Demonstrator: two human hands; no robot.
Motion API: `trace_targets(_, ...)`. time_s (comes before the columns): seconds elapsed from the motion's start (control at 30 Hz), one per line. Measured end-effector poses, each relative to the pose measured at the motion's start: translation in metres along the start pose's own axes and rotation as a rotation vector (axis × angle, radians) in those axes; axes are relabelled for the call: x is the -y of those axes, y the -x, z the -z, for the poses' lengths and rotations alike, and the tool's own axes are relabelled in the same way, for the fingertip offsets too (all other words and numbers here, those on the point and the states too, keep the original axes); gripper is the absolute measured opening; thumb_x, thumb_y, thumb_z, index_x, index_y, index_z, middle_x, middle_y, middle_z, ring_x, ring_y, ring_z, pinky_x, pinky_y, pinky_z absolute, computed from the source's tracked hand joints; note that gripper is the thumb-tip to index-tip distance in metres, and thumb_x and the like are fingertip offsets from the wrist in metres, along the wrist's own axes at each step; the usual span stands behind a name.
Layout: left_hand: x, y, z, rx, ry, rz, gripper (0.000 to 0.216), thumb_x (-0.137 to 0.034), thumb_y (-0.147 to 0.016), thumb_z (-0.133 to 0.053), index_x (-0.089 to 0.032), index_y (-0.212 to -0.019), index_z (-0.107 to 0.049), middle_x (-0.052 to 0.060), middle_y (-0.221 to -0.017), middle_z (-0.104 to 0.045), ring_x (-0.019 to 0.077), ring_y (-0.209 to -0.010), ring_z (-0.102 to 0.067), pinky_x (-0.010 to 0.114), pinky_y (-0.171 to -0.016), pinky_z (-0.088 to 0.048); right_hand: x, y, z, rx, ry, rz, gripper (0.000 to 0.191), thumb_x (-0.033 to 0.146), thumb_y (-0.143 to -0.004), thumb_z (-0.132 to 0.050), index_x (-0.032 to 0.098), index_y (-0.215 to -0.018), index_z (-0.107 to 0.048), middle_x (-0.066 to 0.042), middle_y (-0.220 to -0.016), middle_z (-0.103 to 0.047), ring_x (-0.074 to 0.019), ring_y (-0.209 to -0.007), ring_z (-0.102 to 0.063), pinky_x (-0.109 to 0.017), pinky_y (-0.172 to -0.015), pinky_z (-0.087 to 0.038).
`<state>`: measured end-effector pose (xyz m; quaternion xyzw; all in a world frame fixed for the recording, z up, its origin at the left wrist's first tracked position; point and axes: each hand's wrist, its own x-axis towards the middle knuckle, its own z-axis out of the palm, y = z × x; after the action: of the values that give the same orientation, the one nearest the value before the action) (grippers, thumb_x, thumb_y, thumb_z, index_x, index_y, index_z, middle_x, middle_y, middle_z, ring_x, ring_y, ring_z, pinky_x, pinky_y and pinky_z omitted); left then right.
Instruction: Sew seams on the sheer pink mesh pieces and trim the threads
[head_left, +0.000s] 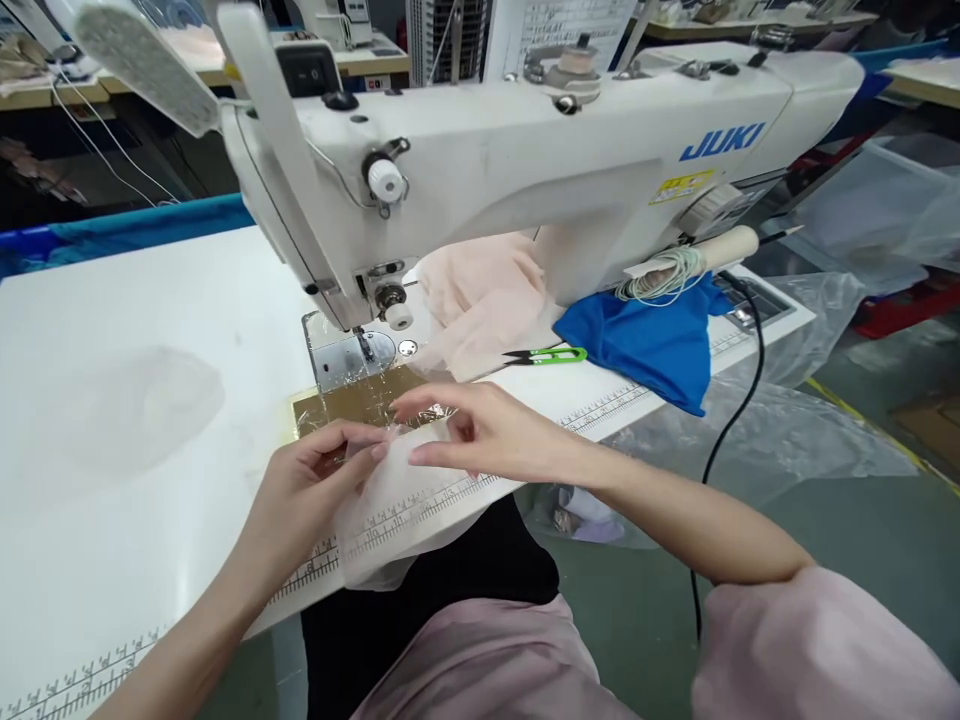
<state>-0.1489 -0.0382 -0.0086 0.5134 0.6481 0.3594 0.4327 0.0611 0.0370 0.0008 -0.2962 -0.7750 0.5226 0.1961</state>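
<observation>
A sheer pale fabric piece point(390, 505) lies over the front edge of the white sewing table point(112, 520). My left hand point(304, 495) pinches its left edge, fingers closed on the cloth. My right hand point(480, 430) rests on the fabric's top edge with thumb and fingers pinching it. Both hands sit just in front of a gold plate point(352, 400) taped to the table below the needle point(365, 345) of a white JUKI sewing machine point(525, 150).
Green thread snips point(544, 355) lie right of the needle, beside pink fabric point(480, 295) and a blue cloth point(652, 345). A black cable point(739, 400) hangs off the table's right edge. Clear plastic sheeting point(750, 440) lies on the floor.
</observation>
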Motion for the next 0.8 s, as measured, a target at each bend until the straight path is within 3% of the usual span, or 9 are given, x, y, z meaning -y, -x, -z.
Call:
trace_targets(0.1,-0.005,0.002,0.001,-0.019,-0.002,0.005,0.024,-0.047,-0.074,-0.072,-0.025,-0.082,-0.074,0.0,-0.07,-0.066,0.0132,-0.063,-0.056,0.023,-0.055,-0.045,-0.001,-0.021,-0.007,0.095,-0.2,-0.031,0.024,0.037,-0.086,-0.067,0.016,-0.097,-0.063,0.001,-0.082,-0.067,-0.0056,-0.052,-0.053,-0.019,-0.046,-0.046)
trace_targets(0.17,-0.004,0.001,0.003,-0.033,-0.024,0.012,0.024,-0.047,-0.074,-0.071,-0.024,-0.081,-0.073,0.0,-0.069,-0.066,0.0134,-0.063,-0.056,0.024,-0.054,-0.045,-0.002,-0.029,-0.005,0.102,-0.21,-0.022,0.016,0.031,-0.087,-0.066,0.015,-0.087,-0.063,0.003,-0.071,-0.061,-0.0074,-0.058,-0.055,-0.019,-0.05,-0.046)
trace_targets(0.27,0.001,-0.003,0.005,-0.011,-0.089,-0.011,0.026,-0.047,-0.077,-0.068,-0.024,-0.086,-0.071,0.001,-0.075,-0.069,0.0156,-0.068,-0.061,0.027,-0.059,-0.048,0.001,-0.037,0.003,0.087,-0.021,0.025,0.007,0.021,-0.088,-0.061,0.016,-0.085,-0.065,0.002,-0.072,-0.061,-0.0081,-0.064,-0.055,-0.02,-0.057,-0.042)
trace_targets(0.37,0.005,-0.01,0.005,-0.006,-0.272,-0.095,0.026,-0.045,-0.081,-0.062,-0.024,-0.096,-0.064,0.0,-0.079,-0.07,0.0182,-0.07,-0.063,0.03,-0.062,-0.048,0.002,-0.047,0.008,0.078,0.352,0.091,0.011,0.015,-0.089,-0.055,0.017,-0.084,-0.065,0.002,-0.075,-0.064,-0.0095,-0.068,-0.053,-0.023,-0.06,-0.034)
trace_targets(0.47,0.007,-0.018,0.005,-0.077,-0.645,-0.244,0.023,-0.034,-0.084,-0.056,-0.023,-0.104,-0.058,-0.001,-0.074,-0.066,0.0196,-0.066,-0.06,0.033,-0.061,-0.046,-0.005,-0.064,0.009,0.13,0.604,0.162,0.016,0.01,-0.088,-0.05,0.018,-0.082,-0.063,0.002,-0.079,-0.066,-0.0101,-0.068,-0.051,-0.025,-0.059,-0.028)
trace_targets(0.57,0.012,-0.023,0.004,-0.208,-0.958,-0.517,0.021,-0.026,-0.088,-0.053,-0.019,-0.107,-0.06,0.006,-0.09,-0.07,0.0245,-0.081,-0.064,0.037,-0.07,-0.046,-0.018,-0.079,0.007,0.147,0.623,0.236,0.014,0.011,-0.089,-0.051,0.018,-0.084,-0.063,0.0,-0.087,-0.066,-0.0123,-0.076,-0.054,-0.024,-0.06,-0.029)
trace_targets(0.7,0.022,-0.024,0.002,-0.292,-1.136,-0.877,0.018,-0.017,-0.09,-0.055,-0.017,-0.104,-0.065,0.01,-0.109,-0.071,0.0284,-0.097,-0.063,0.039,-0.076,-0.043,-0.028,-0.089,0.004,0.09,0.632,0.313,0.014,0.012,-0.091,-0.052,0.017,-0.087,-0.064,-0.002,-0.09,-0.065,-0.0141,-0.083,-0.057,-0.025,-0.068,-0.036)
trace_targets(0.8,0.028,-0.021,0.002,-0.25,-1.185,-0.953,0.027,-0.009,-0.089,-0.054,-0.018,-0.111,-0.066,0.008,-0.119,-0.071,0.0282,-0.103,-0.063,0.041,-0.081,-0.041,-0.03,-0.09,0.006,0.06,0.655,0.302,0.015,0.012,-0.092,-0.052,0.017,-0.087,-0.065,-0.002,-0.091,-0.066,-0.0137,-0.083,-0.057,-0.025,-0.071,-0.038)
